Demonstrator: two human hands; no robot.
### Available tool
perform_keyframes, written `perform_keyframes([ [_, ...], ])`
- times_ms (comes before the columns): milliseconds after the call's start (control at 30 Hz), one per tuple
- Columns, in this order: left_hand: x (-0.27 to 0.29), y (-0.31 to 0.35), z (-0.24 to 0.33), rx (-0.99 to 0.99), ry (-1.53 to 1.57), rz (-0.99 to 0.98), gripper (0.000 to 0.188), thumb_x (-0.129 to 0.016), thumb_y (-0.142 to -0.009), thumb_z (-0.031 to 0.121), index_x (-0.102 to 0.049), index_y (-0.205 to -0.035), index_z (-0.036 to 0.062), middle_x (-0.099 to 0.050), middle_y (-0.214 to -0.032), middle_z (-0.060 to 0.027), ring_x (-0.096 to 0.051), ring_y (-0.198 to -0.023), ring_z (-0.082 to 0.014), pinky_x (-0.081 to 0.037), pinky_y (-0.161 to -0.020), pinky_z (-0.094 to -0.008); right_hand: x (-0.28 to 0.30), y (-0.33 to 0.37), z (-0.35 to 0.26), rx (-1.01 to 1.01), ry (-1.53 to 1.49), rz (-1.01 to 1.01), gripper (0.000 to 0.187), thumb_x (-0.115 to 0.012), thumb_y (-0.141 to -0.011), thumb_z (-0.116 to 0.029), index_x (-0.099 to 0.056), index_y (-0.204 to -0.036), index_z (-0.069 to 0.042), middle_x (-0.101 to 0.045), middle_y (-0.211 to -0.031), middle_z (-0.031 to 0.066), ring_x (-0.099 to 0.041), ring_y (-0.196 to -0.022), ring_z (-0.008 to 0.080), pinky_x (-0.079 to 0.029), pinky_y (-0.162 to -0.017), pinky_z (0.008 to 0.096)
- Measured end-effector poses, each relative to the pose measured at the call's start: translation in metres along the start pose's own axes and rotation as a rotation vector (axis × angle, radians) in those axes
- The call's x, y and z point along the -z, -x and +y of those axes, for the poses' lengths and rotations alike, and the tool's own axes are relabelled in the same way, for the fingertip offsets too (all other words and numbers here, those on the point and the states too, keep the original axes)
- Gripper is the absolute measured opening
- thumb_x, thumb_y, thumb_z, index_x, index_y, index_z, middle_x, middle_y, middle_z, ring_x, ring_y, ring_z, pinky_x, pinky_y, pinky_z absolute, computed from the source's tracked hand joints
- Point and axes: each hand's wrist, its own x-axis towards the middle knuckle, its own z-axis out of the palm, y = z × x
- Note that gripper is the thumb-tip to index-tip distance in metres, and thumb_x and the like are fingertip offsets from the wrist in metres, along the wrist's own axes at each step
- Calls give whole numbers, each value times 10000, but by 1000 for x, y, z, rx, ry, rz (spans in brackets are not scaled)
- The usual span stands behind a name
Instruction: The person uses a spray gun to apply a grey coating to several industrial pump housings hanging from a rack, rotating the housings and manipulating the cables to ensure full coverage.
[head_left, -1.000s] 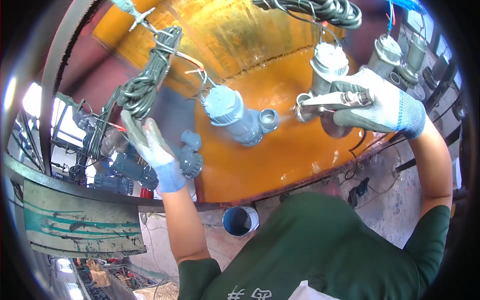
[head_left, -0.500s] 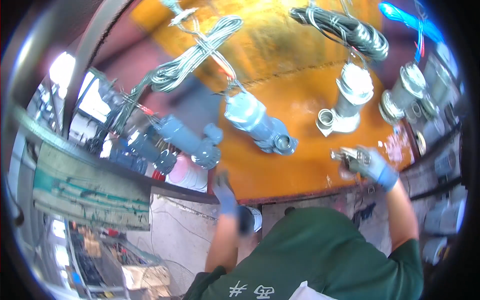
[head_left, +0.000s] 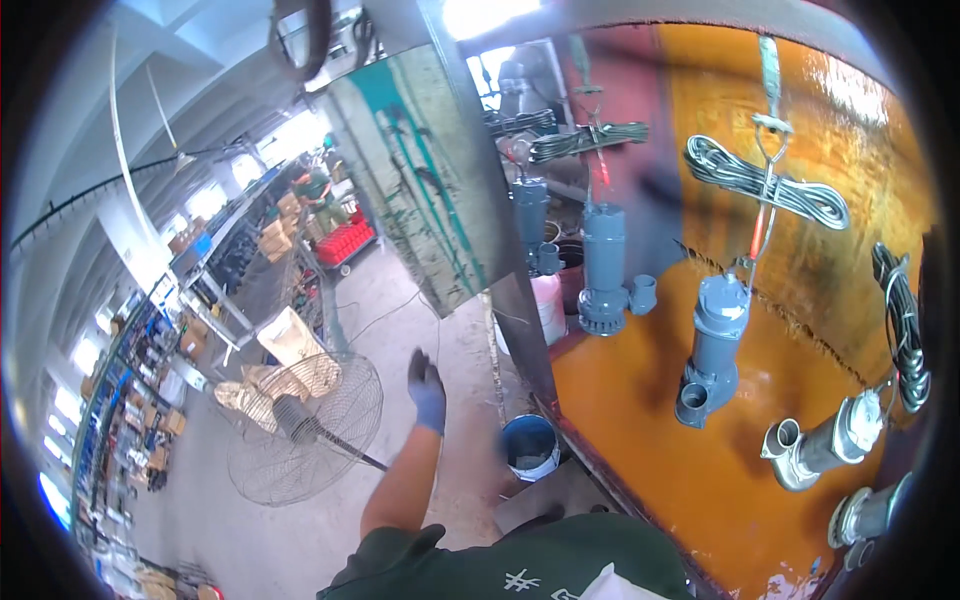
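My left hand, in a blue glove with dark fingers, reaches forward over the concrete floor. It holds nothing, and its fingers are stretched out. A white bucket with a blue inside stands to its right, beside the booth's edge. To its left is a floor fan with a wire cage. My right hand is out of view. Inside the orange-walled booth, a grey submersible pump hangs from a hook with its coiled cable above it. Another grey pump hangs farther left, and a silvery pump nearer on the right.
A paint-streaked board hangs by the booth's left post. Farther off, another person stands near red crates on a cart. Shelves with boxes line the left side. Thin cords lie on the floor.
My view has turned left, from the booth toward the workshop floor. My left hand has moved away from the booth's edge. My right hand, which held a metal spray gun, has left the view.
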Motion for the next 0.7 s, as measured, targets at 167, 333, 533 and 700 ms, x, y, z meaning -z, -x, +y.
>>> perform_keyframes([
  [167, -39, -122, 73, -2, 350, -19, 745, -514, -1002, -94, -335, -1690, 126, -566, -1422, -141, -573, -1208, -194, -482, -1062, -312, 12, -25, -19, -10, 34, 2, 448, -512, -1071, -272, -565, -1472, -79, -688, -1346, 166, -670, -1221, 365, -548, -1032, 453],
  [333, -64, -193, 119, 62, 499, -82, 840, -542, -959, -86, -251, -1715, 135, -600, -1314, -129, -604, -1125, -193, -498, -1032, -322, 13, -33, -36, -40, 67, -7, 455, -502, -1070, -290, -569, -1472, -88, -681, -1365, 168, -667, -1230, 372, -549, -1033, 466],
  [533, -73, -214, 147, 64, 541, -98, 884, -540, -897, -138, -285, -1700, 130, -653, -1190, -103, -638, -1074, -206, -528, -972, -335, 6, -31, -42, -88, 78, -20, 463, -489, -1070, -311, -572, -1472, -98, -673, -1388, 171, -664, -1239, 379, -550, -1035, 482],
  [700, -72, -229, 134, -71, 384, -75, 838, -496, -861, -200, -355, -1648, 51, -670, -1247, -125, -663, -1131, -221, -544, -980, -326, -5, -25, -39, -111, 69, -38, 470, -479, -1069, -329, -576, -1472, -107, -666, -1406, 173, -661, -1247, 386, -550, -1037, 495],
])
